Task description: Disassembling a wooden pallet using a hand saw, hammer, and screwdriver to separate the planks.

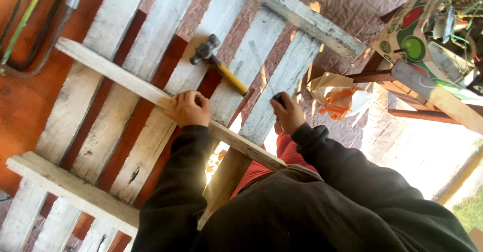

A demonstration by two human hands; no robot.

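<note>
The left hand (pixel 188 108) lies curled, fingers folded together, on a loose narrow wooden batten (pixel 115 73) that runs slantwise across a whitewashed wooden pallet (pixel 75 111); it presses the batten down against the pallet's boards, touching it from above without wrapping round it. The right hand (pixel 288 113) hovers over the pallet just beside the left one, closed into a fist on a small dark object (pixel 278 99) whose kind cannot be told, since only its dark end shows above the knuckles. A hammer (pixel 216 62) with a dark metal head and a yellow handle rests on the pallet's boards, near the left hand and on the far side of the batten from the person. Both arms wear dark sleeves, and a red garment shows between them at the pallet's near edge. Off the pallet's far left corner a hacksaw (pixel 30 25) with a green-and-yellow frame lies on the orange-brown floor. Beyond the pallet's right side a crumpled pale bag (pixel 332 93) with orange handles lies on brick paving, and farther out from the pallet a printed cardboard box (pixel 410 35) sits on a reddish wooden stand.
</note>
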